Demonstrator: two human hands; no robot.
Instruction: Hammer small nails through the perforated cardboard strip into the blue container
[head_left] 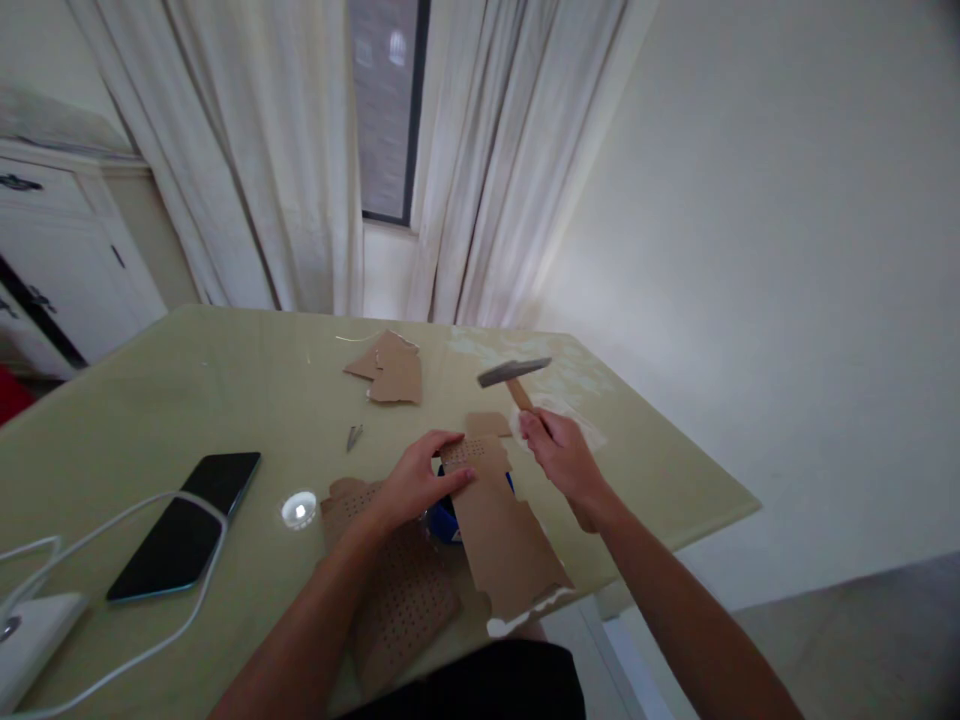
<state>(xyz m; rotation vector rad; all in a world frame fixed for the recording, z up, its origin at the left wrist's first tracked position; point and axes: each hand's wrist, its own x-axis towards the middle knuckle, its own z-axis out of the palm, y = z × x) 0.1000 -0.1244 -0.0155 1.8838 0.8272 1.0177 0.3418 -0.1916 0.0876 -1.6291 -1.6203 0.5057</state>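
My right hand (561, 455) is wrapped round the wooden handle of a hammer (516, 373), its grey metal head raised above the table. With thumb on top and fingers at the far edge, my left hand (420, 480) grips a strip of brown cardboard (506, 545). Rows of small holes mark the strip's far end, and its near end is torn. Beneath it, a round blue object (445, 522) is partly hidden. Another cardboard piece (409, 615), full of punched holes, lies under my left forearm. A small cardboard flap (487, 424) shows beyond the strip.
Torn cardboard scraps (397, 372) lie farther back on the pale green table (255, 400). Small pointed metal pieces (354, 437) and a clear round lid-like disc (299, 509) are left of my hands. A phone (187, 525), white cable (169, 645) and power strip (37, 640) occupy the left side.
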